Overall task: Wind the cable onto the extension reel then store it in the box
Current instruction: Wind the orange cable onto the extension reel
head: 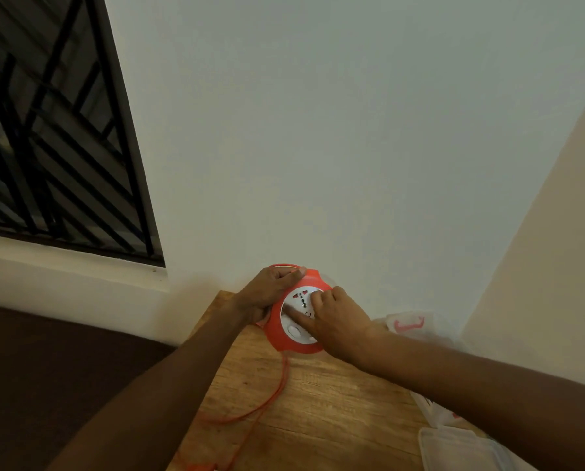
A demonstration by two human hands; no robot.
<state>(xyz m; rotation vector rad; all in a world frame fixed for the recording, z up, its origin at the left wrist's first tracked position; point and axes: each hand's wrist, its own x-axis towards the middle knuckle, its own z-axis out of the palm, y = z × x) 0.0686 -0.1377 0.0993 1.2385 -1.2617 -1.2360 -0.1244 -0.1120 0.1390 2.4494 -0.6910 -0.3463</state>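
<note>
An orange extension reel (277,334) with a white socket face is held tilted above the far end of the wooden table (321,402). My left hand (267,292) grips its upper left rim. My right hand (338,319) lies on the white face, fingers pressed against it. An orange cable (277,390) hangs from the reel's lower edge and trails in loose loops across the table toward the near edge. A clear plastic box (461,450) shows at the lower right, partly hidden by my right forearm.
A white plastic piece with orange marks (410,322) lies at the table's far right, by the wall. A barred window (53,130) is on the left. Left of the table the surface is dark brown (46,368).
</note>
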